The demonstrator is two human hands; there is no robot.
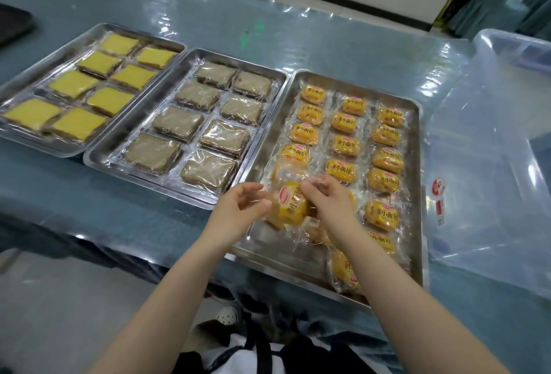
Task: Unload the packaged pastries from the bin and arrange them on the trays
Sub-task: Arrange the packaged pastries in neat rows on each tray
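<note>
Head: pastry packet between hands.

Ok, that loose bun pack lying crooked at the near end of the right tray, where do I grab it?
Probably pinch the loose bun pack by its clear crimped end flap, coming from above on the near side. It lies askew near the tray rim, wrapper edges free, and squeezing the soft middle could crush it. Both the left hand and right hand are busy with another pack.

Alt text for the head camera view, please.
Both hands, left hand and right hand, hold a yellow wrapped bun over the right tray of buns. Beside it sit a brown-cake tray, a yellow-cake tray and a clear bin.
</note>
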